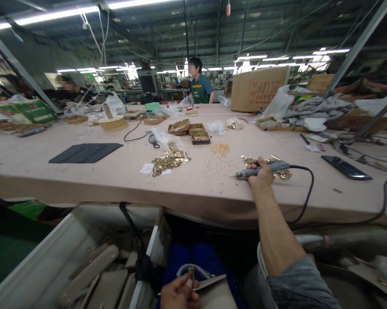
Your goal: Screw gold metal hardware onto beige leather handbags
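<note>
My right hand (261, 174) rests on the pink work table (84, 180), closed around a grey electric screwdriver (261, 170) whose tip points left and whose black cable loops off the table's front edge. Gold metal fittings (279, 167) lie just behind that hand. My left hand (179, 294) is low at the bottom of the view, over my lap, pinching a small brass piece (191, 277) against a tan leather part (211, 282). A pile of gold fittings (169, 161) and a scatter of tiny gold screws (219, 149) lie on the table between the hands.
A dark flat panel (86, 152) lies left on the table, a black phone (346, 167) right. Small cardboard trays (193, 131), plastic bags and a large carton (259, 88) stand further back. A bin of tan leather pieces (93, 266) sits below left. Two people work at the far side.
</note>
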Demonstrator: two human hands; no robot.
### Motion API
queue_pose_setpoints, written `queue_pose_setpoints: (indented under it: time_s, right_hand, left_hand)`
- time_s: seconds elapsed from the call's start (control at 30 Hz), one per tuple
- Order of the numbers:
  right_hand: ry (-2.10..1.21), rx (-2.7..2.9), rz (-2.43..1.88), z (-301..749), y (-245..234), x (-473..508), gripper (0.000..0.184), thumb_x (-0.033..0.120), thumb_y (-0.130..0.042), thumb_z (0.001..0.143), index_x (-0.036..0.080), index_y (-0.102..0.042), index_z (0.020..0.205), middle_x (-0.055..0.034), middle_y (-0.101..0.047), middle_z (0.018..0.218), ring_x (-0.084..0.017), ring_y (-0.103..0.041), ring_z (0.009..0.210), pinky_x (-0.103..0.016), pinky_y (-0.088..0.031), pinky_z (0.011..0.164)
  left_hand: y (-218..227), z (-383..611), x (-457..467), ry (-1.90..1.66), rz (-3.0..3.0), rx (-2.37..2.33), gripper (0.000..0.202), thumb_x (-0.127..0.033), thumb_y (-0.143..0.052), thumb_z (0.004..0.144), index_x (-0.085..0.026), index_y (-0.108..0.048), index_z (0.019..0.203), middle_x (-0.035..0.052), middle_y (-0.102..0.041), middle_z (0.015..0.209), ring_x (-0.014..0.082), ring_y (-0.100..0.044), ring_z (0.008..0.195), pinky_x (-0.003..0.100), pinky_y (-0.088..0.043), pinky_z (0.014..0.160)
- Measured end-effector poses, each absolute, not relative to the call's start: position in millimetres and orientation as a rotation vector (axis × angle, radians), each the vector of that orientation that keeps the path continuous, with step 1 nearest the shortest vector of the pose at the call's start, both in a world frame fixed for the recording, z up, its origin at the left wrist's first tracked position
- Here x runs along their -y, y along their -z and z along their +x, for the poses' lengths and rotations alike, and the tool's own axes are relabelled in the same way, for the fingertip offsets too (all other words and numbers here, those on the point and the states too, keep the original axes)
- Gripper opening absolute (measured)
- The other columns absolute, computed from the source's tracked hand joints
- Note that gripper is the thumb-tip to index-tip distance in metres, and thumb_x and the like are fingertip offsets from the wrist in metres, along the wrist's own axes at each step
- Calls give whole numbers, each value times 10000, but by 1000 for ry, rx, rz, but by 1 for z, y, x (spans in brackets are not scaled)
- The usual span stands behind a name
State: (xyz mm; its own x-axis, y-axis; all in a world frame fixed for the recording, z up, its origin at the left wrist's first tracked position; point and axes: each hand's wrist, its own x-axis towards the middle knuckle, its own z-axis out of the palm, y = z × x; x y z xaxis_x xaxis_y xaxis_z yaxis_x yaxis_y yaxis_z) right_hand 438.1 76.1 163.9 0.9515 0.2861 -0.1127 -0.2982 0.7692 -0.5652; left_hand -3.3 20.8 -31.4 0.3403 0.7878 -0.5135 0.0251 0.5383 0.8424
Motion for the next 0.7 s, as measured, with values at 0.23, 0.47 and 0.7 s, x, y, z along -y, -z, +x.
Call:
queue_pose_setpoints:
  time_s: [0.23, 0.47, 0.7]
  right_hand:
    - [-290, -47, -632, 436, -165, -79, 380, 367, -844, 853, 197, -507, 817, 76, -585, 684, -42, -488, 469, -171, -506, 446]
    - [-299, -34, -640, 436, -165, -80, 361, 372, -840, 858, 195, -528, 819, 78, -580, 678, -42, -499, 474, -163, -512, 450]
    - [-299, -50, -649, 432, -168, -80, 358, 330, -853, 847, 179, -537, 775, 56, -605, 681, -49, -493, 478, -182, -515, 448]
  left_hand:
    - [31, -3, -21, -581, 886, -1140, 648, -638, -919, 535, -77, -816, 843, 85, -665, 536, 172, -594, 440, 272, -502, 460]
    - [33, -4, -20, -568, 885, -1125, 656, -649, -915, 543, -75, -810, 841, 77, -644, 512, 160, -579, 415, 239, -442, 429]
    - [32, -4, -20, -579, 891, -1134, 653, -653, -929, 531, -86, -816, 837, 76, -647, 517, 158, -577, 426, 259, -499, 450]
